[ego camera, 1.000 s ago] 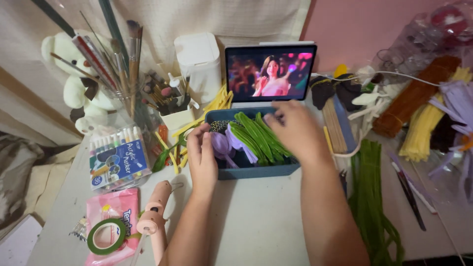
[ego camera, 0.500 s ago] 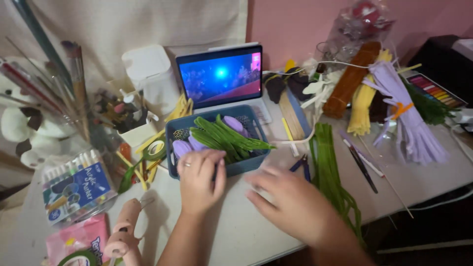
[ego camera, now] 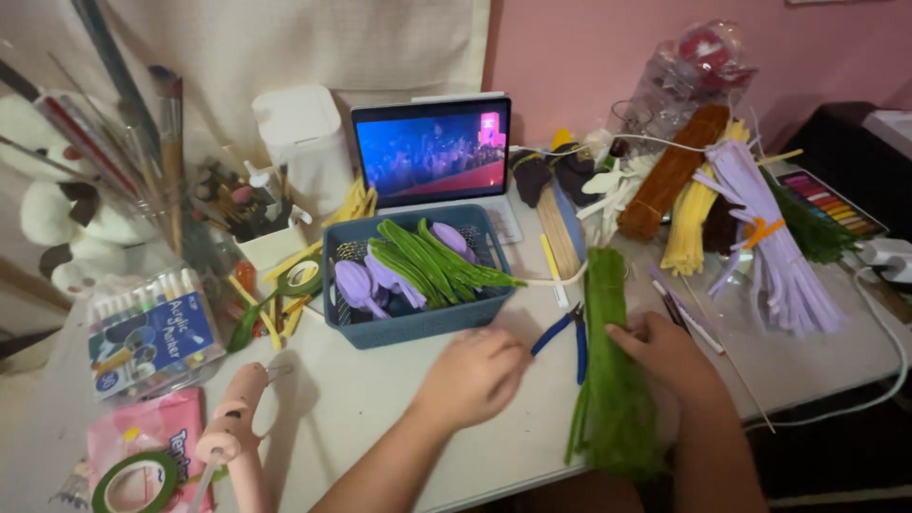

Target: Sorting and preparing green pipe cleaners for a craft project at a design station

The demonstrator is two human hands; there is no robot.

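Observation:
My left hand hovers curled over the white table, just left of the blue-handled pliers; it is blurred and I cannot tell whether it holds anything. My right hand rests on the right edge of a long bundle of green pipe cleaners, fingers touching it. Behind my hands stands a blue basket with folded green and purple pipe-cleaner pieces in it.
A tablet with a video stands behind the basket. Purple, yellow and brown pipe-cleaner bundles lie at the right. A marker set, pink glue gun, green tape roll and brush jars are at the left.
My view swung to the right. My right hand moved right onto the green bundle, and my left hand came back off the basket's front toward the pliers.

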